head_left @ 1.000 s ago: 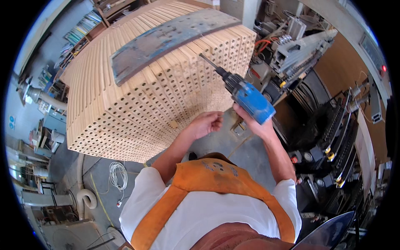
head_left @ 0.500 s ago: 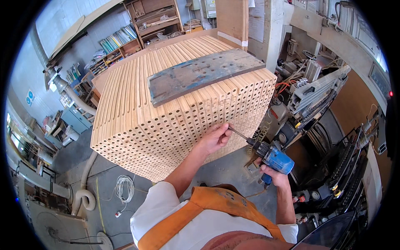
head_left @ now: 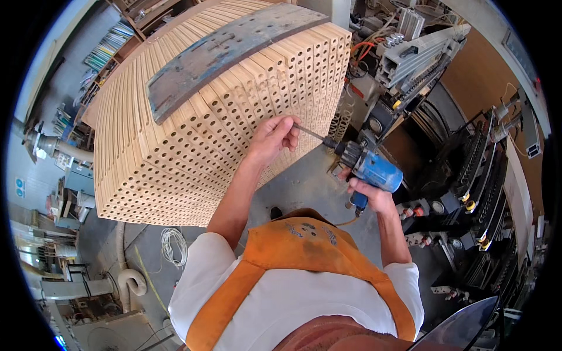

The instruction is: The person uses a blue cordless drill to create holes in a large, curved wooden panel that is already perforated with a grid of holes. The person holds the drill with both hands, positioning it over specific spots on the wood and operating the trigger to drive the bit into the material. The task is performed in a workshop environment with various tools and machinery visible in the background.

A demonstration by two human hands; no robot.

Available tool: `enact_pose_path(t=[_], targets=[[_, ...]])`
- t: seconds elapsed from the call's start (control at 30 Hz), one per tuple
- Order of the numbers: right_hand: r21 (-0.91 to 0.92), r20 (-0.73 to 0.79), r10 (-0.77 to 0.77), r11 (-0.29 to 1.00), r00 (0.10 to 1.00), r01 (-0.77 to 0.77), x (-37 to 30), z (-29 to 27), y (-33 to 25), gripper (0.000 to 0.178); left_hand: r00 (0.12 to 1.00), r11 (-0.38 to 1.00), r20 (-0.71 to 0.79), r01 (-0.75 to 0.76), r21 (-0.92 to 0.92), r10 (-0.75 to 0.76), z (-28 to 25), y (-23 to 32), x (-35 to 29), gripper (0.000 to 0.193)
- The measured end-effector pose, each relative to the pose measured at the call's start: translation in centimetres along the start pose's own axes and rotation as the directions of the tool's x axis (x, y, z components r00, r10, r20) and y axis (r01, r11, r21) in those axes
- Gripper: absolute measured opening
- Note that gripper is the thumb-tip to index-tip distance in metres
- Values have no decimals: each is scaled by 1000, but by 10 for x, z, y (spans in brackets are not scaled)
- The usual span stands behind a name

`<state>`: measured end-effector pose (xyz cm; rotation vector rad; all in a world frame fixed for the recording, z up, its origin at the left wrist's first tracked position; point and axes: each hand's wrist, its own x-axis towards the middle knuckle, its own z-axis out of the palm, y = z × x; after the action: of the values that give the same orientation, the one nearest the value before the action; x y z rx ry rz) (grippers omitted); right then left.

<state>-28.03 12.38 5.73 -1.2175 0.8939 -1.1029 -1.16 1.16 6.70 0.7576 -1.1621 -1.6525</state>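
Observation:
My right hand (head_left: 374, 194) grips a blue power drill (head_left: 379, 169) by its handle, to the right of a large stack of wooden pieces. A long thin bit (head_left: 311, 132) points from the drill to the upper left. At its tip, my left hand (head_left: 273, 139) has thumb and forefinger pinched together; whether it holds the tip or something small is too fine to tell. Behind that hand is the wooden stack (head_left: 126, 146), its front face full of rows of round holes. A worn, dark metal plate (head_left: 225, 50) with holes lies on top of the stack.
Black machinery (head_left: 468, 158) with gauges and rails stands close on the right. A coiled white cable (head_left: 173, 245) and a ribbed duct hose (head_left: 136, 282) lie on the floor to the left. Shelves (head_left: 111, 50) with papers stand at the far left.
The view has shifted, so the stack sits further up and left. Both hands and the drill still hold about the same pose, with the bit's tip by my left fingers.

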Motion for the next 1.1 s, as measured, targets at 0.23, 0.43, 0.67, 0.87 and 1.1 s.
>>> enact_pose_path(t=[0.23, 0.43, 0.67, 0.87, 1.1], targets=[[-370, -164, -189, 921, 968, 117, 21, 25, 37, 31, 1000, 818, 25, 0, -576, 18, 6, 0, 30, 30], [-88, -147, -142, 988, 979, 130, 51, 54, -12, 24, 994, 765, 41, -51, -642, 101, 0, 29, 46, 33], [-369, -132, -305, 898, 943, 239, 58, 57, -30, 22, 996, 897, 11, 82, -434, -85, -4, 3, 27, 23], [-621, 27, -424, 703, 905, 347, 63, 50, -38, 27, 614, 703, 349, 654, 278, -708, -9, -98, -54, 34], [-562, -42, -296, 797, 954, 222, 61, 51, -46, 24, 546, 477, 337, 134, 869, -767, -35, -202, -100, 50]])
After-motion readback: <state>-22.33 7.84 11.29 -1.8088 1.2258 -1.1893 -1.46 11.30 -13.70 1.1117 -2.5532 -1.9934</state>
